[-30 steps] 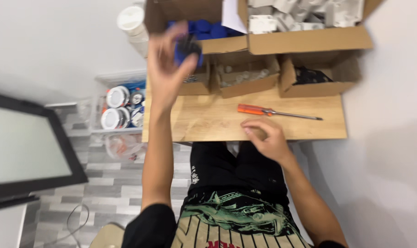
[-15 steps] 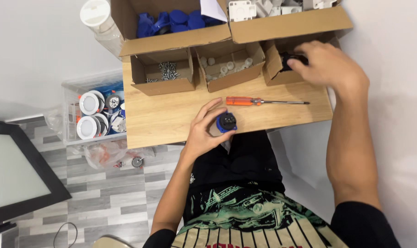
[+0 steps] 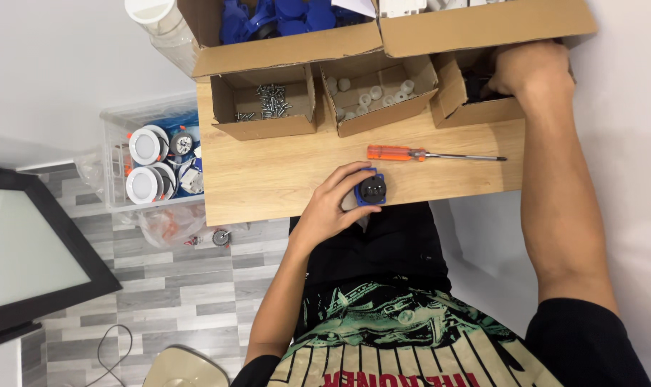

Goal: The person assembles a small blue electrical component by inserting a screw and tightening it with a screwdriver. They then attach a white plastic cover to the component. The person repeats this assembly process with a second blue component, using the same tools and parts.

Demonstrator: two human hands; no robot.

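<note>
My left hand holds a small blue socket part with a black round centre at the front edge of the wooden table. My right hand reaches into the rightmost small cardboard box, fingers curled inside; what they touch is hidden. An orange-handled screwdriver lies on the table between both hands.
A small box of screws and another of white caps stand at the back. Behind them a big carton holds blue parts. A clear bin with round lamps sits left on the floor, and a black-framed panel lies farther left.
My left hand came down from the carton with the blue part to the table's front edge. My right hand left the front edge and went into the right box.
</note>
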